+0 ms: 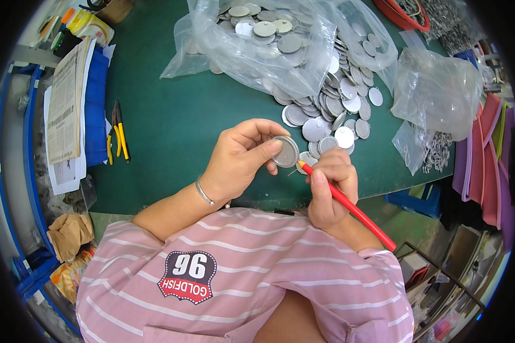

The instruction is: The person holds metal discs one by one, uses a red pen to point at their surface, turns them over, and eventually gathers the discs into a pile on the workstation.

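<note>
My left hand (243, 151) pinches a round grey metal disc (286, 152) with a raised, beaded-looking rim between thumb and fingers, its recessed face turned up. In my right hand (335, 183) is a thick red pencil (360, 216) with a pale yellowish tip. That tip is at the disc's right edge; whether it touches cannot be made out. Just beyond my hands, many similar silver discs (315, 130) lie in a loose heap. More discs (289, 43) sit in and under an opened clear plastic bag (212, 43).
Yellow-handled pliers (118, 134) lie left on the green table (149, 114), beside a blue bin (97, 97) with papers (68, 108). At right are a clear bag (438, 91) and small metal clasps (438, 150). A red basin (403, 14) stands at the far right.
</note>
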### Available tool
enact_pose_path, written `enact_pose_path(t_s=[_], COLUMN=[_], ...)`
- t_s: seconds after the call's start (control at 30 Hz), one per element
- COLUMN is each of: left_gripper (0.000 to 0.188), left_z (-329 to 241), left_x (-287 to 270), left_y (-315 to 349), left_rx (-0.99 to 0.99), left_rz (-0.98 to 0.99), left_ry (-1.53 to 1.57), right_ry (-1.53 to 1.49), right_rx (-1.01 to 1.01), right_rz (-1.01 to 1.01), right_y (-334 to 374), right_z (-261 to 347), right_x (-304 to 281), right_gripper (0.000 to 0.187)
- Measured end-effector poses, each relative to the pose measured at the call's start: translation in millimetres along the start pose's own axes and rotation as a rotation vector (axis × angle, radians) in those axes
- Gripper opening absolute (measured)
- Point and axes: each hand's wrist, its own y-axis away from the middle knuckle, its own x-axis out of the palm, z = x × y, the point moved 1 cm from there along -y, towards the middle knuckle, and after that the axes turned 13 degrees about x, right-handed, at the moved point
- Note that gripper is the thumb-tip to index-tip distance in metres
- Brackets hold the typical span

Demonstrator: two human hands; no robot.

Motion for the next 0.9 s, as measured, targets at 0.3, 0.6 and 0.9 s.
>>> enact_pose_path(t_s=[0.3,0.6,0.9], left_gripper=[0.013,0.012,0.01], left_z=[2,0,-8], left_x=[-1,0,5], left_y=[-2,0,3], left_rx=[-0.01,0.005,0.092], left_rz=[0.014,0.059,0.128], left_ry=[-0.022,-0.118,-0.197], right_ry=[-0.162,-0.186,-0.246], right_rx=[-0.042,-0.019,0.151], right_rz=[-0.049,-0.035,-0.042], right_y=[-7,-4,-1], right_z=[1,2,1], right_x=[3,3,3], right_gripper=[0.007,0.007,0.006])
